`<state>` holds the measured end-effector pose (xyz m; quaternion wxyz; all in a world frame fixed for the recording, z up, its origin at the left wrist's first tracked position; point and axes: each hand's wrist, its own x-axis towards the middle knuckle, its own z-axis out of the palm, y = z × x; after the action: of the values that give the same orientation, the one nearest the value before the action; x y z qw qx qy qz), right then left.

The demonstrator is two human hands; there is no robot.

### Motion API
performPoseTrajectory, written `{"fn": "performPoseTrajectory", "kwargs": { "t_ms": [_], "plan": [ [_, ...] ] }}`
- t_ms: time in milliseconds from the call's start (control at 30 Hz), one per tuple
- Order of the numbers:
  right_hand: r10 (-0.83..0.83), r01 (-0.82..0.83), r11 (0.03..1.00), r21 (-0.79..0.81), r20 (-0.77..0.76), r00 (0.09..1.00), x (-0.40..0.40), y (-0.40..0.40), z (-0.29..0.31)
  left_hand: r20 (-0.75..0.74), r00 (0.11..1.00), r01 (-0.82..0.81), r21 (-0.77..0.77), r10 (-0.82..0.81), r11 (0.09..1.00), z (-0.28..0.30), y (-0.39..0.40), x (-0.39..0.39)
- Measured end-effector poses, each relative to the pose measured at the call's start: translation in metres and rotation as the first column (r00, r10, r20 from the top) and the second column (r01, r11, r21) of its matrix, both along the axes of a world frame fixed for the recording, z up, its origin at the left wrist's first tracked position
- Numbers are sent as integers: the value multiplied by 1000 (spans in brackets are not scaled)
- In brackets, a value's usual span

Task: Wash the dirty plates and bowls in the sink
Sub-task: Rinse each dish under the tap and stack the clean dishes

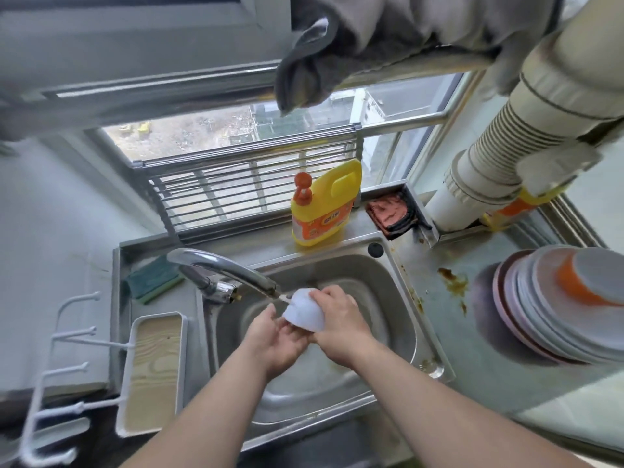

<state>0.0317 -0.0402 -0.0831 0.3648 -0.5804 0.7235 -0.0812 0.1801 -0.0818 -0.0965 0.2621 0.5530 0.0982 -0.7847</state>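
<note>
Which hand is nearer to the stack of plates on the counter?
Right. The right hand grips the white bowl over the sink, on the side toward the stack of plates. The left hand holds the bowl's far side, farther away.

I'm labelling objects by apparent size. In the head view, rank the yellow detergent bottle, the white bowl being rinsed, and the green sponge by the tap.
1. Yellow detergent bottle
2. Green sponge and white bowl: look alike, and hands partly cover the bowl, so unranked.
</note>
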Motion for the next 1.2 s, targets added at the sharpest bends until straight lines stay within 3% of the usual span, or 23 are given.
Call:
{"fn": "performPoseTrajectory", "kwargs": {
  "t_ms": [133,300,567,667,767,833,933,1067,1200],
  "plan": [
    [-5,5,1000,7,52,999,0,14,6,72,992,116,-123,-108,986,10,9,-2],
    [-196,206,978,-26,215,957,3,25,8,214,970,152,-166,-114,974,18,14,13],
    [32,-40,999,34,222,974,38,-1,12,276,953,193,-250,-121,949,37,21,34],
    [-67,38,993,109,276,959,47,-20,9,270,959,169,-295,-88,940,40,17,34],
    [-396,305,917,257,503,768,50,-33,9,243,969,131,-317,-53,939,41,12,31],
    [-545,402,838,369,540,641,44,-35,8,219,975,97,-303,-30,948,39,10,26],
    [-690,428,722,543,530,492,30,-29,3,151,988,23,-244,15,969,32,7,22],
    [-830,419,546,725,537,152,20,-27,-1,110,987,-104,-83,113,991,23,7,19],
    [-815,439,562,701,561,146,26,-35,0,125,965,-234,0,232,972,11,4,26]
  ]
}}
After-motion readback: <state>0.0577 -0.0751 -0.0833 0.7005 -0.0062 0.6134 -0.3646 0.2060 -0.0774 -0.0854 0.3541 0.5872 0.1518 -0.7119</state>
